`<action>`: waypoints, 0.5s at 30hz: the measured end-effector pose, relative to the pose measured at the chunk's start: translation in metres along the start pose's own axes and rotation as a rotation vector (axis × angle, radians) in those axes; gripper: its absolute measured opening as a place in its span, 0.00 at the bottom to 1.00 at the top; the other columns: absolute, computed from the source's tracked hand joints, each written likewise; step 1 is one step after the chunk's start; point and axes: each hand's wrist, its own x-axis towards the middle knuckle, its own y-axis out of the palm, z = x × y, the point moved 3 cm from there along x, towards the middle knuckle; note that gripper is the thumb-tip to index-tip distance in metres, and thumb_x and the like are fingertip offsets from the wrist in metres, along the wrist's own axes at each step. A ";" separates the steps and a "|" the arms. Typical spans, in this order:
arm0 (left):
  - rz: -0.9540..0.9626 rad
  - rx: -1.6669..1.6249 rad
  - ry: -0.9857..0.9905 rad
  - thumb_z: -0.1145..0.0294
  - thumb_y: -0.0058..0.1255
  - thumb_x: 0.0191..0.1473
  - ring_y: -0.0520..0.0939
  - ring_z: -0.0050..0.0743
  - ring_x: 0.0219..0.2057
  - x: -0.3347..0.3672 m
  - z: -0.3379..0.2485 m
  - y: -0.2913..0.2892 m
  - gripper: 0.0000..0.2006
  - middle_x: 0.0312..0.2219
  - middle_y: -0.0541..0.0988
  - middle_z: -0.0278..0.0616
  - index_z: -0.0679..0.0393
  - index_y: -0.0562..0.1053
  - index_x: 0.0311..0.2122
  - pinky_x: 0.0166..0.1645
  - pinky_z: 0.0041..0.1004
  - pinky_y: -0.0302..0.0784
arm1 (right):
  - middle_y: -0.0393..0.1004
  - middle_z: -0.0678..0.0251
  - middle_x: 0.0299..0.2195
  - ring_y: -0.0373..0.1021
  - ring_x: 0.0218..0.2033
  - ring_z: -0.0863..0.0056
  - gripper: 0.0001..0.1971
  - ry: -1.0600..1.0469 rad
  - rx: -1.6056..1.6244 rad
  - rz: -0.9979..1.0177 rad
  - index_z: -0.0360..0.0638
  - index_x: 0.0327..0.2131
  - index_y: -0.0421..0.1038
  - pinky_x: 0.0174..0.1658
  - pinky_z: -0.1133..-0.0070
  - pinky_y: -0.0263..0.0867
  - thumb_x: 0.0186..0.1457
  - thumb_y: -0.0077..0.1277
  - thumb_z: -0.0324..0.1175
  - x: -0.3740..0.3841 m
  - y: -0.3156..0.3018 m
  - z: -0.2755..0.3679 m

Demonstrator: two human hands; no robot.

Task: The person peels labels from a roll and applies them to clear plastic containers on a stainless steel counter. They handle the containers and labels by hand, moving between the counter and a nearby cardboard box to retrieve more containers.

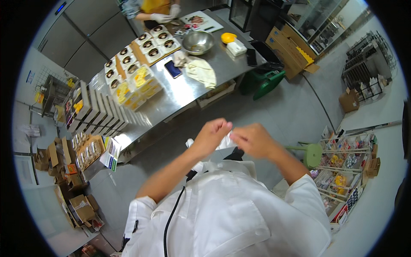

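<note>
A workroom with a grey floor (274,113) and a long metal table (184,92), seen from above through a round, wide lens. The table stands beyond the wearer's two bare hands and stretches off to their left. The left hand (215,132) and right hand (252,139) are raised close together in front of the white jacket (214,210), well apart from the table. The left hand's fingers are curled in, narrow; the right hand is blurred, its fingers pointing toward the left. A small white item (224,143) shows between and just below them; blur hides what it is, and I cannot tell whether either hand grips it.

On the table, ahead of the left hand, are a cream cloth (201,73), a dark phone (173,69) and a steel bowl (198,42). Farther left of that hand are clear tubs with yellow contents (143,83) and a stack of boxes (94,109). At the far side, a co-worker's gloved hands (162,18) are near a white cutting board (209,19). To the right hand's right stands a green stool (312,155); ahead of it, a green bin (267,85).
</note>
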 end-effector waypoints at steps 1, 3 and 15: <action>0.024 0.037 0.070 0.58 0.46 0.68 0.61 0.10 0.23 0.036 -0.003 0.016 0.15 0.21 0.65 0.20 0.50 0.70 0.27 0.25 0.20 0.57 | 0.70 0.68 0.17 0.69 0.16 0.79 0.11 0.093 0.117 -0.088 0.40 0.26 0.72 0.21 0.75 0.63 0.61 0.52 0.33 -0.008 -0.032 -0.020; -0.321 0.117 0.129 0.55 0.46 0.68 0.64 0.12 0.22 0.107 -0.051 0.026 0.18 0.20 0.67 0.23 0.54 0.71 0.27 0.25 0.24 0.59 | 0.71 0.72 0.19 0.67 0.16 0.85 0.07 0.368 0.401 -0.295 0.40 0.32 0.75 0.19 0.81 0.63 0.63 0.52 0.32 -0.029 -0.104 -0.060; 0.419 0.841 0.390 0.52 0.68 0.45 0.79 0.53 0.40 0.314 -0.066 0.302 0.28 0.35 0.77 0.52 0.59 0.76 0.49 0.48 0.39 0.74 | 0.78 0.49 0.40 0.78 0.34 0.64 0.17 0.273 0.905 -0.954 0.28 0.48 0.67 0.39 0.70 0.76 0.69 0.42 0.37 -0.077 -0.391 -0.188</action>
